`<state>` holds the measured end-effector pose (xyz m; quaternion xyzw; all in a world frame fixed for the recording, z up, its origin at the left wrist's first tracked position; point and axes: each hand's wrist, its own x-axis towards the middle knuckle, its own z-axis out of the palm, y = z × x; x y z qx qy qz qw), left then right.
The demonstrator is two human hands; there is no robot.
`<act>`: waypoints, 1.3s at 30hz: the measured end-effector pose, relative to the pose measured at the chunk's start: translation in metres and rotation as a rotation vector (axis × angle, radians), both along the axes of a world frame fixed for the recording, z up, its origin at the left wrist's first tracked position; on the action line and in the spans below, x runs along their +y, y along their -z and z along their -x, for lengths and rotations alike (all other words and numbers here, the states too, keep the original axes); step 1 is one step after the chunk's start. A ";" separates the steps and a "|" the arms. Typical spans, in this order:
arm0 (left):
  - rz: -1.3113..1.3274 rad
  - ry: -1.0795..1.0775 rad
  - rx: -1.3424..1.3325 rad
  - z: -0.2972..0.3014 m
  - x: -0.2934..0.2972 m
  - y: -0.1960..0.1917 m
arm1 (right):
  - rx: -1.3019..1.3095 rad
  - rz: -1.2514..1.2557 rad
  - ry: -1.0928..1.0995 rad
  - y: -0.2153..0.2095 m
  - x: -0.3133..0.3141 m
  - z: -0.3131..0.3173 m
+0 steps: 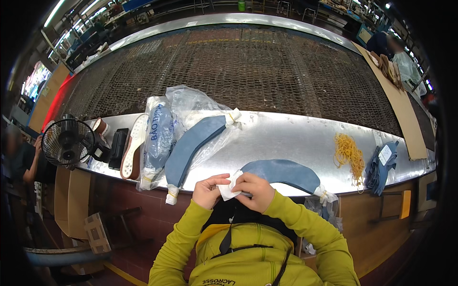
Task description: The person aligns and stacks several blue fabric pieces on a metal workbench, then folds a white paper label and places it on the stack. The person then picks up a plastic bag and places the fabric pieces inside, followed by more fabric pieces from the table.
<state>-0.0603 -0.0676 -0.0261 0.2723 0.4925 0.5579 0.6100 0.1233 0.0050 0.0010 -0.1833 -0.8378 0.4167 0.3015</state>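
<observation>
The blue crescent-shaped leather-like bundle (281, 171) lies at the near edge of the shiny silver metal counter (286, 125), probably for easy reach. In my head view, I see the left hand (207, 191) and right hand (256, 191), each grip pinching the crumpled white paper piece (228, 189), apparently steadying it from both sides.

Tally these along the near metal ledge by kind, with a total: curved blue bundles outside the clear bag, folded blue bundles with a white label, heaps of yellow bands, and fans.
Curved blue bundles: 2
Folded blue bundle with a white label: 1
Heap of yellow bands: 1
Fan: 1
Total: 5
</observation>
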 end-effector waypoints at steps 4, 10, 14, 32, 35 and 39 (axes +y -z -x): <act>0.050 0.047 -0.211 0.009 -0.001 -0.003 | -0.051 -0.191 -0.040 0.001 -0.007 -0.003; 0.023 -0.010 -0.036 -0.002 -0.003 -0.004 | -0.163 -0.477 0.083 0.002 -0.007 -0.004; -0.050 -0.012 0.166 -0.008 -0.003 -0.005 | -0.203 -0.460 0.205 0.002 -0.001 0.006; -0.131 -0.236 1.104 -0.019 -0.009 -0.013 | -0.134 -0.248 0.105 0.009 0.022 0.008; 0.126 -0.225 0.459 -0.032 -0.020 -0.015 | -0.134 -0.228 0.099 0.013 0.023 0.007; 0.096 -0.302 0.097 -0.048 -0.019 -0.009 | -0.097 -0.267 0.143 0.016 0.019 0.010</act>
